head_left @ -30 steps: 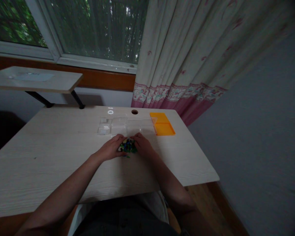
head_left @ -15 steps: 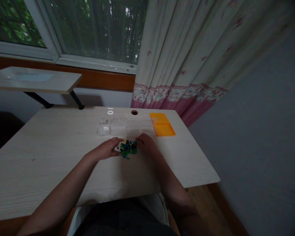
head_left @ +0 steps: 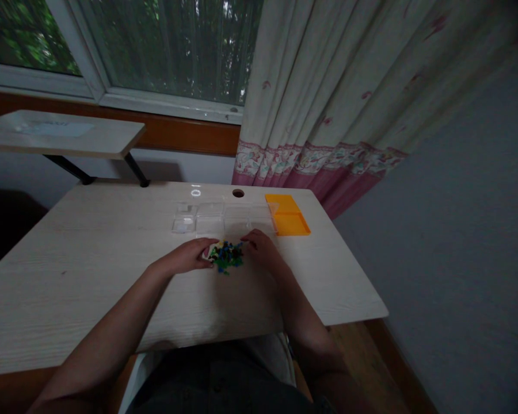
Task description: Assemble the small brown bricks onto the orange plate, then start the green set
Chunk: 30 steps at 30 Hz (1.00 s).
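A heap of small colourful plastic pieces (head_left: 228, 256), mostly green, blue and dark, lies on the table in front of me. At its left side my left hand (head_left: 190, 255) curls its thumb and fingers around a small whitish thing (head_left: 209, 252) with a bit of pink, too small to name. The pieces touch or overlap this thing. My right hand (head_left: 262, 248) is at the heap's right edge, its fingers bent together near the pieces. Whatever lies between those fingertips is too small to make out.
Behind the heap stand clear plastic compartment trays (head_left: 210, 219). An orange tray (head_left: 292, 223) lies to their right. A round cable hole (head_left: 238, 194) is near the table's (head_left: 112, 241) back edge. A raised shelf (head_left: 107, 138) stands at back left; a curtain (head_left: 302, 103) hangs behind.
The view has shifted slightly. My right fingers stay at the right edge of the heap, and my left hand keeps its grip. The heap looks a little more spread.
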### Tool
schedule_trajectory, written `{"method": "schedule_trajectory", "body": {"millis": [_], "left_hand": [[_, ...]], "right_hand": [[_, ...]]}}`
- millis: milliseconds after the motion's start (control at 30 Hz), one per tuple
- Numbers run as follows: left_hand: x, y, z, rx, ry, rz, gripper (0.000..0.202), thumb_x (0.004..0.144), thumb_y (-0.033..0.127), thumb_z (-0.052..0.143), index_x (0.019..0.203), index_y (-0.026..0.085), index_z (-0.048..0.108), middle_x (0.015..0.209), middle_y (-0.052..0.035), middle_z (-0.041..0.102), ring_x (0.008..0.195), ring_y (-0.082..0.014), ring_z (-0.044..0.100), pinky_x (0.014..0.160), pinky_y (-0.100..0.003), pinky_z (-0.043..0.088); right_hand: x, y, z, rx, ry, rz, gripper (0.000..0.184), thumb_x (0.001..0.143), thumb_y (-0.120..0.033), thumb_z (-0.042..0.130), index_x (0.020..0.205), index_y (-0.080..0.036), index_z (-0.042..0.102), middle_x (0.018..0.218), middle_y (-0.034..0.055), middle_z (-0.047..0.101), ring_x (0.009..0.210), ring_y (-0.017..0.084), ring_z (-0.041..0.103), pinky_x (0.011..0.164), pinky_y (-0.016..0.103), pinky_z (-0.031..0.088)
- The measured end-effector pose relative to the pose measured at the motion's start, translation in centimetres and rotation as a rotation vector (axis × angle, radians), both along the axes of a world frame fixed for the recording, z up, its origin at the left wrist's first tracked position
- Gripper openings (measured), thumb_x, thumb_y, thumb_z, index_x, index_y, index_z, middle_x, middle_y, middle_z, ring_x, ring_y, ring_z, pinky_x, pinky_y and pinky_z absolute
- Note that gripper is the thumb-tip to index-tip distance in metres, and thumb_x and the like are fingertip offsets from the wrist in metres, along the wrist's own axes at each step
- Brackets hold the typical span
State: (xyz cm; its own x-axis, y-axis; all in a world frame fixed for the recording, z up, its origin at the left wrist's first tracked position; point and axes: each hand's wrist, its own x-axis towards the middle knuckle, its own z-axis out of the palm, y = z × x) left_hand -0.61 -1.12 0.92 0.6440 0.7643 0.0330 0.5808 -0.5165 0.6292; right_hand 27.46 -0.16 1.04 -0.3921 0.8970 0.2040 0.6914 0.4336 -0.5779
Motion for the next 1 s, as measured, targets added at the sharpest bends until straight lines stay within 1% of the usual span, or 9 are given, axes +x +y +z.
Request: {"method": "schedule_trajectory", "body": {"millis": [133,300,400,500,633,700,767,900,1000], "left_hand": [[-0.3,0.2,-0.4,-0.019,-0.039,0.000,0.058,0.082,0.034,0.065,0.135,0.016,0.051,0.087,-0.0036,0.060,0.076,-0.0162,0.056,0.070,-0.027,0.045],[-0.1,0.2,-0.2,-0.010,-0.057,-0.002,0.053,0.082,0.029,0.064,0.133,0.018,0.052,0.086,-0.0031,0.061,0.075,-0.0158,0.056,0.068,-0.025,0.044],[0.0,0.2,-0.2,-0.006,-0.066,0.000,0.051,0.082,0.028,0.064,0.132,0.018,0.054,0.088,-0.0034,0.061,0.076,-0.0162,0.057,0.070,-0.027,0.045],[-0.1,0.3,-0.3,-0.025,-0.077,-0.005,0.054,0.082,0.030,0.065,0.133,0.017,0.053,0.089,-0.0036,0.060,0.076,-0.0159,0.057,0.070,-0.027,0.046],[-0.2,0.4,-0.5,-0.004,-0.110,-0.022,0.056,0.081,0.034,0.067,0.132,0.016,0.053,0.094,-0.0054,0.060,0.078,-0.0165,0.056,0.072,-0.028,0.047],[-0.2,0.3,-0.5,0.004,-0.131,-0.019,0.054,0.081,0.035,0.068,0.129,0.016,0.054,0.096,-0.0057,0.059,0.079,-0.0167,0.056,0.073,-0.028,0.047],[-0.1,0.3,-0.5,-0.007,-0.149,-0.001,0.050,0.081,0.036,0.068,0.125,0.017,0.055,0.095,-0.0046,0.059,0.076,-0.0155,0.055,0.070,-0.027,0.047],[0.1,0.2,-0.2,-0.031,-0.168,0.020,0.038,0.082,0.036,0.066,0.115,0.017,0.058,0.090,-0.0025,0.058,0.071,-0.0139,0.053,0.065,-0.025,0.044],[0.3,0.2,0.1,-0.017,-0.179,0.032,0.032,0.084,0.035,0.064,0.110,0.017,0.060,0.089,-0.0027,0.058,0.073,-0.0143,0.053,0.066,-0.025,0.044]], "right_hand": [[0.0,0.0,-0.3,-0.001,-0.021,0.022,0.028,0.083,-0.005,0.050,0.098,-0.014,0.072,0.095,0.0082,0.063,0.091,0.016,0.058,0.089,0.030,0.046],[-1.0,-0.2,-0.5,-0.025,0.005,0.098,0.032,0.078,-0.001,0.050,0.097,-0.015,0.073,0.096,0.0076,0.064,0.090,0.015,0.058,0.089,0.029,0.047],[-0.7,-0.1,-0.5,-0.014,0.032,0.067,0.031,0.078,-0.002,0.051,0.097,-0.015,0.072,0.096,0.0072,0.064,0.089,0.015,0.058,0.086,0.029,0.047],[-0.2,0.1,-0.5,0.011,0.021,0.022,0.029,0.080,-0.004,0.051,0.096,-0.015,0.072,0.095,0.0076,0.063,0.091,0.016,0.058,0.089,0.031,0.047],[-0.7,-0.1,-0.3,-0.013,0.002,0.080,0.027,0.081,-0.005,0.053,0.095,-0.015,0.073,0.095,0.0077,0.064,0.090,0.016,0.059,0.089,0.030,0.047],[-1.1,-0.3,-0.2,-0.018,0.010,0.107,0.030,0.080,-0.004,0.052,0.097,-0.016,0.074,0.095,0.0070,0.064,0.090,0.015,0.059,0.088,0.029,0.048],[-1.2,-0.4,-0.1,-0.020,0.020,0.112,0.033,0.080,-0.003,0.052,0.100,-0.017,0.073,0.095,0.0065,0.064,0.088,0.015,0.060,0.086,0.028,0.048],[-0.7,-0.2,0.0,-0.013,0.019,0.117,0.028,0.081,-0.010,0.058,0.104,-0.018,0.072,0.096,0.0062,0.064,0.082,0.014,0.059,0.080,0.028,0.049],[-0.7,-0.2,0.2,0.031,0.005,0.168,0.021,0.082,-0.019,0.066,0.102,-0.018,0.073,0.095,0.0066,0.063,0.086,0.016,0.059,0.083,0.030,0.048]]}}
